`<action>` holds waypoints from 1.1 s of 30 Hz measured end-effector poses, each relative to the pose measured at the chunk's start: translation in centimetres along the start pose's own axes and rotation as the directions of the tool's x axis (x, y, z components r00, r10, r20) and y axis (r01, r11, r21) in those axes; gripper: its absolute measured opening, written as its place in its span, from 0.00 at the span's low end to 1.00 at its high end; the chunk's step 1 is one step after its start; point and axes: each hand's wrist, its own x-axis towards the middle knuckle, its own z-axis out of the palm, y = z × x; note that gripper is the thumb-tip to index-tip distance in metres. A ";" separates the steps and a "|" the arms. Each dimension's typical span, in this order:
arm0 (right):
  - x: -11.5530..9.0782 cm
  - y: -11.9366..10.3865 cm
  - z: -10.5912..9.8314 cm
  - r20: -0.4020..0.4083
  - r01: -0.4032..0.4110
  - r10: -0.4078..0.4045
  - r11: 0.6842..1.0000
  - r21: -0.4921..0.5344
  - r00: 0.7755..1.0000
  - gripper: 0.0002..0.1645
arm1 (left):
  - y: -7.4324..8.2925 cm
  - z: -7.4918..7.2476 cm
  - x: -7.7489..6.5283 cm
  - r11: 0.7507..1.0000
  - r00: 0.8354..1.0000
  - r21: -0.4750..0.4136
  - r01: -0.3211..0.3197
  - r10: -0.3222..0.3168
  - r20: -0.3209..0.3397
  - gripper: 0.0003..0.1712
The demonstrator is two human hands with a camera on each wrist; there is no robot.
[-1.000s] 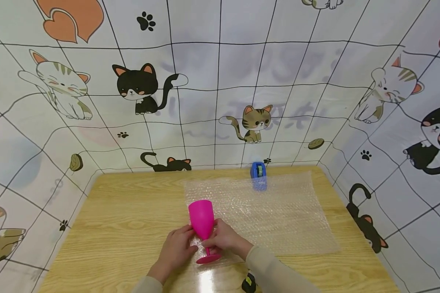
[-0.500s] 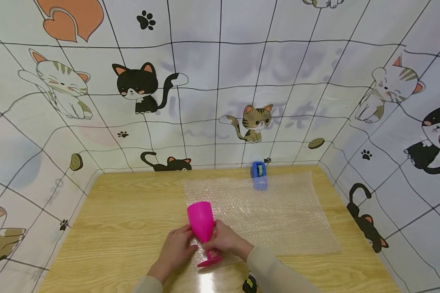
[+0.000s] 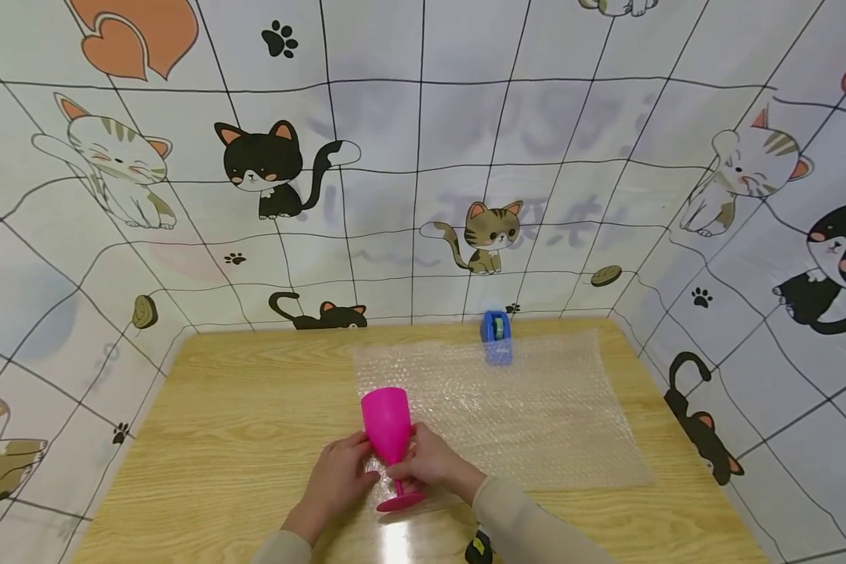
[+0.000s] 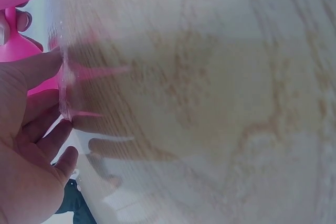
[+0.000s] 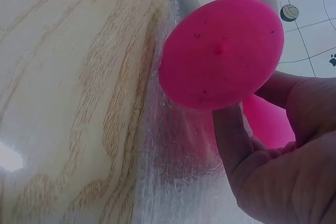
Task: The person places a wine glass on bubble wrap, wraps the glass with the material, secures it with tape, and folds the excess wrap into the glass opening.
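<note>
In the head view a bright pink goblet (image 3: 386, 423) leans slightly left over the near left corner of the bubble wrap (image 3: 507, 415). My right hand (image 3: 433, 462) grips it by the stem, just below the bowl. In the right wrist view the round foot of the goblet (image 5: 223, 51) faces the camera. Left of the goblet, my left hand (image 3: 338, 474) rests at the wrap's edge, thumb and forefinger spread apart. Its fingertips lie right at that edge of the bubble wrap (image 4: 63, 93) in the left wrist view; the forefinger tip is close beside the bowl.
A blue tape dispenser (image 3: 497, 329) stands at the table's back edge, its front overlapped by the clear wrap. A small black and yellow item (image 3: 479, 546) sits by my right sleeve. The wooden table (image 3: 254, 376) is bounded behind by a cat-print cloth (image 3: 381, 196).
The goblet has tipped and shifted by a small amount in my right hand, its rim moving slightly left and then back. Both hands stay in place.
</note>
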 end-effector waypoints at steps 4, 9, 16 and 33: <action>-0.1 0.1 -0.1 0.001 -0.002 0.002 1.000 0.009 1.000 0.43 | 0.1 -0.1 0.0 1.000 1.000 -0.009 0.003 -0.003 0.002 0.25; -0.2 0.0 -0.2 0.002 0.009 -0.009 1.000 0.011 1.000 0.42 | 0.0 -0.1 0.0 1.000 1.000 -0.014 0.001 -0.001 0.000 0.25; -0.8 -1.0 -1.6 -0.033 -0.021 0.017 0.991 -0.130 0.999 0.52 | -0.2 -0.2 -0.1 1.000 0.995 -0.023 -0.017 0.014 -0.099 0.15; 2.2 -3.0 -1.4 -0.226 -0.042 -0.020 0.963 -0.265 0.974 0.59 | 0.7 -2.3 1.2 0.922 0.949 -0.242 0.304 -0.316 -0.012 0.24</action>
